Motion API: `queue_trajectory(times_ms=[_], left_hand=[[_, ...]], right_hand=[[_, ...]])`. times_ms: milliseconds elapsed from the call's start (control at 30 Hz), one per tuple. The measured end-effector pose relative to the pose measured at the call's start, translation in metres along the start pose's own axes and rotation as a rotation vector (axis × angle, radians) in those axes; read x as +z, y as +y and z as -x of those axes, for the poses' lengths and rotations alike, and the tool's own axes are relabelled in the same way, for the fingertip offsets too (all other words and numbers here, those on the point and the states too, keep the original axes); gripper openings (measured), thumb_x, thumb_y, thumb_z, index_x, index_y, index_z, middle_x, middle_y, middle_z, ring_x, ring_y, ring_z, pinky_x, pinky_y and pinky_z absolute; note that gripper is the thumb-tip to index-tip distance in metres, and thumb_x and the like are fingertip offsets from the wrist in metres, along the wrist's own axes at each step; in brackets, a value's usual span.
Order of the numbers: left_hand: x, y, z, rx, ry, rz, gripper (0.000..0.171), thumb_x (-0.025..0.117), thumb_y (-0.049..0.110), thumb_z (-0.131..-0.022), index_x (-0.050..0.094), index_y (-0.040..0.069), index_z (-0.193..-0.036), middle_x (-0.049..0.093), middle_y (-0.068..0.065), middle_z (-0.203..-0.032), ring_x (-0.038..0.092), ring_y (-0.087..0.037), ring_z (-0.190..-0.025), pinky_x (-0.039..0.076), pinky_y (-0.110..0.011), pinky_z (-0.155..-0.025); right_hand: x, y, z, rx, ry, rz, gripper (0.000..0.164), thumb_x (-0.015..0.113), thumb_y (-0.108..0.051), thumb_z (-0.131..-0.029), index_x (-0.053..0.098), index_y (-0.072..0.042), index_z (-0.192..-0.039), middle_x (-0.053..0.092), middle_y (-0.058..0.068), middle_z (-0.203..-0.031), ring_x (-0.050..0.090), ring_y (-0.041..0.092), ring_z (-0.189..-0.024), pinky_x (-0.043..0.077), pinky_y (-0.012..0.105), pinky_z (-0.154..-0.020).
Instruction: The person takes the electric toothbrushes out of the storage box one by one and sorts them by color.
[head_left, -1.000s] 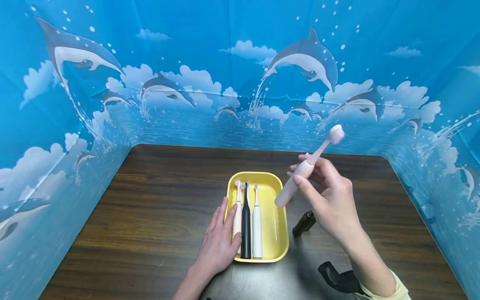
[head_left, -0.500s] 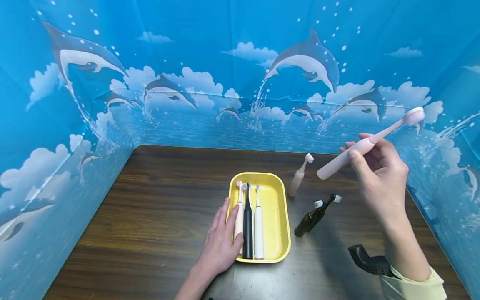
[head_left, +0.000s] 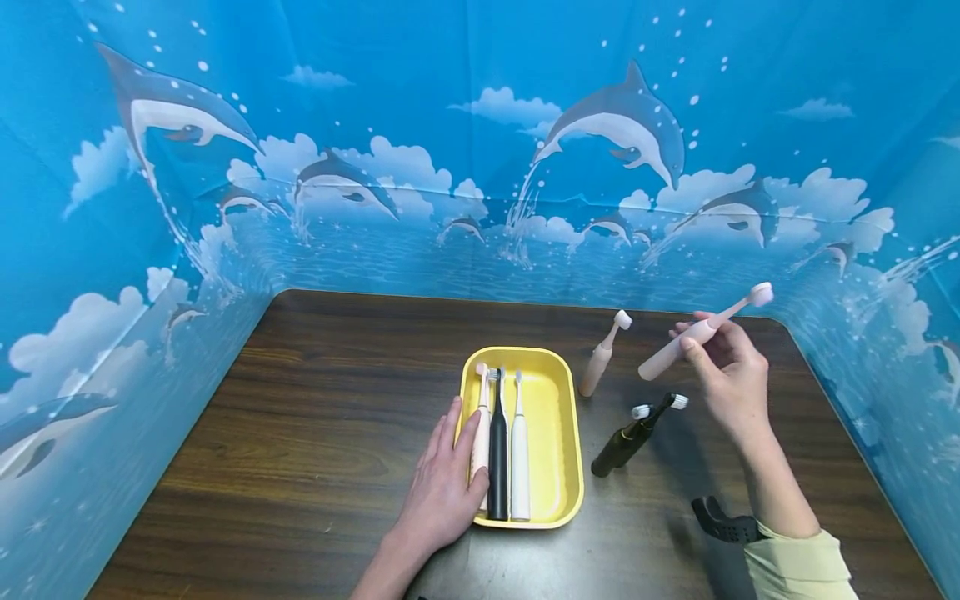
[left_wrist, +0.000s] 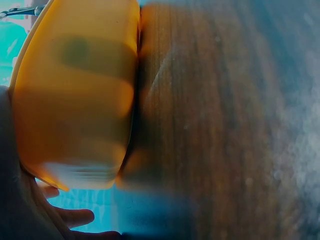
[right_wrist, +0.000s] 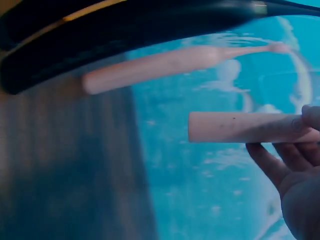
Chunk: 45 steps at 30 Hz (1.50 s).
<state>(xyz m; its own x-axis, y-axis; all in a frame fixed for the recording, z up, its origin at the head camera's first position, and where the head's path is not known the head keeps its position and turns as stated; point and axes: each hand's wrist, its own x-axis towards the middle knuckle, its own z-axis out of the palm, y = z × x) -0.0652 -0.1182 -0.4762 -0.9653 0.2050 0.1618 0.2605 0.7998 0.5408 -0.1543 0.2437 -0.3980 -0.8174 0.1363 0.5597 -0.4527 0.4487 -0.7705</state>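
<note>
A pink electric toothbrush (head_left: 678, 350), head up and to the right, is held slantwise above the table in my right hand (head_left: 731, 375), thumb against fingers on its handle. Its lower end also shows in the right wrist view, with the thumb and fingertips at the handle (right_wrist: 235, 127). My left hand (head_left: 446, 479) rests on the left rim of the yellow tray (head_left: 558, 492), fingers stretched out. Its thumb lies over the pink toothbrush (head_left: 481, 433) inside. Beside that one lie a black toothbrush (head_left: 498, 458) and a white toothbrush (head_left: 520, 458).
Another pink toothbrush (head_left: 597, 367) stands upright right of the tray. Nearer me stand two black toothbrushes (head_left: 626, 442) close together. A dolphin-print curtain (head_left: 375, 233) encloses the back and sides of the dark wooden table (head_left: 300, 433).
My right hand has carried the pink toothbrush rightward from beside the tray, then lowered it slightly. The standing toothbrushes came into fuller view. My left hand has stayed on the tray.
</note>
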Motion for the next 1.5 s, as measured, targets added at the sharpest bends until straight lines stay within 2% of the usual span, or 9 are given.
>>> queue_trajectory(times_ms=[133, 333, 567, 667, 833, 933, 1067, 1233, 1500], left_hand=[[0.001, 0.000, 0.000, 0.011, 0.007, -0.003, 0.071, 0.063, 0.022, -0.089, 0.043, 0.010, -0.156, 0.018, -0.012, -0.169, 0.033, -0.048, -0.145, 0.040, -0.068, -0.102], [0.002, 0.000, 0.001, 0.014, 0.008, -0.002, 0.071, 0.062, 0.022, -0.090, 0.042, 0.010, -0.156, 0.019, -0.012, -0.169, 0.033, -0.047, -0.145, 0.040, -0.066, -0.103], [0.002, 0.001, 0.001, 0.013, 0.000, -0.001, 0.070, 0.061, 0.023, -0.090, 0.042, 0.010, -0.156, 0.017, -0.010, -0.170, 0.032, -0.046, -0.146, 0.039, -0.066, -0.104], [0.002, 0.001, 0.001, 0.014, 0.002, -0.002, 0.070, 0.061, 0.023, -0.090, 0.042, 0.010, -0.156, 0.017, -0.011, -0.170, 0.032, -0.046, -0.145, 0.039, -0.066, -0.104], [0.003, 0.001, 0.000, 0.013, 0.003, -0.003, 0.070, 0.061, 0.023, -0.090, 0.042, 0.010, -0.156, 0.017, -0.011, -0.170, 0.032, -0.046, -0.146, 0.040, -0.066, -0.103], [0.003, 0.001, 0.000, 0.009, -0.001, -0.004, 0.071, 0.061, 0.023, -0.090, 0.042, 0.011, -0.157, 0.016, -0.010, -0.170, 0.032, -0.046, -0.146, 0.039, -0.066, -0.104], [0.003, 0.001, 0.001, 0.003, -0.009, -0.004, 0.071, 0.061, 0.023, -0.090, 0.041, 0.011, -0.157, 0.015, -0.010, -0.170, 0.031, -0.046, -0.146, 0.039, -0.065, -0.105], [0.003, 0.001, 0.000, 0.002, -0.008, -0.006, 0.071, 0.061, 0.024, -0.090, 0.041, 0.012, -0.157, 0.016, -0.010, -0.170, 0.032, -0.046, -0.146, 0.039, -0.066, -0.103], [0.004, 0.001, 0.000, 0.017, 0.012, 0.001, 0.072, 0.062, 0.023, -0.089, 0.042, 0.012, -0.157, 0.018, -0.011, -0.170, 0.033, -0.047, -0.145, 0.040, -0.068, -0.101]], right_hand=[[0.014, 0.016, 0.010, 0.026, -0.062, -0.035, 0.039, 0.063, 0.008, -0.096, 0.058, 0.007, -0.135, 0.070, 0.027, -0.117, 0.068, 0.001, -0.105, 0.051, 0.014, -0.085], [0.033, 0.035, 0.021, 0.067, -0.150, -0.072, 0.041, 0.066, 0.007, -0.095, 0.059, 0.005, -0.135, 0.069, 0.026, -0.119, 0.067, 0.001, -0.108, 0.050, 0.014, -0.088], [0.045, 0.045, 0.026, 0.073, -0.209, -0.003, 0.040, 0.071, 0.007, -0.091, 0.061, 0.005, -0.130, 0.070, 0.025, -0.120, 0.062, -0.006, -0.106, 0.046, 0.010, -0.088], [0.048, 0.044, 0.026, 0.088, -0.230, 0.006, 0.037, 0.071, 0.004, -0.092, 0.062, 0.005, -0.128, 0.069, 0.023, -0.122, 0.063, -0.001, -0.107, 0.046, 0.009, -0.088], [0.051, 0.041, 0.025, 0.097, -0.241, 0.024, 0.035, 0.072, 0.002, -0.092, 0.063, 0.003, -0.127, 0.068, 0.020, -0.126, 0.066, 0.015, -0.110, 0.047, 0.011, -0.088], [0.052, 0.041, 0.025, 0.107, -0.255, 0.043, 0.040, 0.072, 0.002, -0.092, 0.062, 0.002, -0.131, 0.068, 0.019, -0.128, 0.067, 0.023, -0.112, 0.052, 0.024, -0.092], [0.053, 0.039, 0.026, 0.135, -0.286, 0.047, 0.045, 0.072, 0.002, -0.092, 0.059, 0.000, -0.136, 0.066, 0.018, -0.131, 0.065, 0.028, -0.115, 0.053, 0.041, -0.094], [0.052, 0.040, 0.028, 0.152, -0.314, 0.046, 0.048, 0.073, 0.002, -0.091, 0.057, 0.001, -0.137, 0.065, 0.022, -0.131, 0.064, 0.035, -0.117, 0.051, 0.051, -0.095], [0.039, 0.037, 0.029, 0.183, -0.350, 0.068, 0.063, 0.076, -0.002, -0.090, 0.048, -0.002, -0.146, 0.062, 0.021, -0.134, 0.061, 0.034, -0.121, 0.047, 0.051, -0.100]])
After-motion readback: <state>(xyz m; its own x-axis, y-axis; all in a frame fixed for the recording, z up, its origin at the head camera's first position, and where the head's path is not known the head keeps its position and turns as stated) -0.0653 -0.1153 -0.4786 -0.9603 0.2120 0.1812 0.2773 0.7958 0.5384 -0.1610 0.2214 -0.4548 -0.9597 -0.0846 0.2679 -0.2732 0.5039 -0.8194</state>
